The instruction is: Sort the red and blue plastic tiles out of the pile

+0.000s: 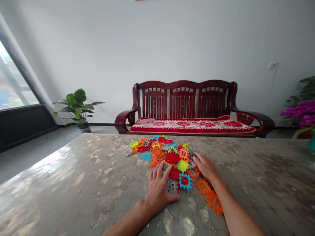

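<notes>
A heap of plastic interlocking building tiles in red, orange, blue, grey and yellow-green lies on the table. My left hand (157, 185) rests at the heap's near left side, fingers spread. Beside its thumb are a grey window tile (172, 186) and a blue square frame tile (185, 181). On the heap's right edge is my right hand (205, 166), fingers stretched out and touching the pieces. Between the hands sit a yellow-green tile (182, 166) and a red tile (172, 158). Two orange window tiles (203, 186) lie by my right forearm, one partly behind it.
The table (73, 183) has a patterned, shiny cover. A grey piece (260, 140) lies apart near its far right edge. Behind stands a dark red wooden bench (183, 103) with a patterned cushion. A potted plant (80, 108) is at left, purple flowers (301, 114) at right.
</notes>
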### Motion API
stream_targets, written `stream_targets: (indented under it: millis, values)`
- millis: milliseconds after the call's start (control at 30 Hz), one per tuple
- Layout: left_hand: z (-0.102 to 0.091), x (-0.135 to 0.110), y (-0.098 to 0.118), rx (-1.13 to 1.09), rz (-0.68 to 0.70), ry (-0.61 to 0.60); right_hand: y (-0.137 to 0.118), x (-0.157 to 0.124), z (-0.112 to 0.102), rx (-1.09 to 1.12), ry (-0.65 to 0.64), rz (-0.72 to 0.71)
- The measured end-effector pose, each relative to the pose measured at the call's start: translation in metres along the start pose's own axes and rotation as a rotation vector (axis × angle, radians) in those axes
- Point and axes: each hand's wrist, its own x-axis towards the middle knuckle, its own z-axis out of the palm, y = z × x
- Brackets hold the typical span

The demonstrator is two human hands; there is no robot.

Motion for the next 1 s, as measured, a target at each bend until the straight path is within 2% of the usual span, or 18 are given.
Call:
stream_targets:
  millis: [167,333,533,800,1000]
  values:
    - [0.006,0.014,0.023,-0.041,-0.017,0.074,0.001,-0.001,-0.003,0.022,0.029,0.026]
    - [0.010,0.020,0.031,-0.029,-0.087,0.082,0.007,0.000,-0.004,0.050,0.067,0.082]
    - [0.013,0.021,0.027,-0.007,-0.022,0.087,0.015,0.002,-0.003,0.179,0.039,0.119]
    - [0.010,0.014,0.006,-0.037,0.189,-0.053,0.005,-0.001,-0.006,0.083,0.031,0.118]
    - [0.010,0.015,0.018,-0.021,0.167,0.037,0.000,0.000,-0.009,0.107,-0.011,0.158]
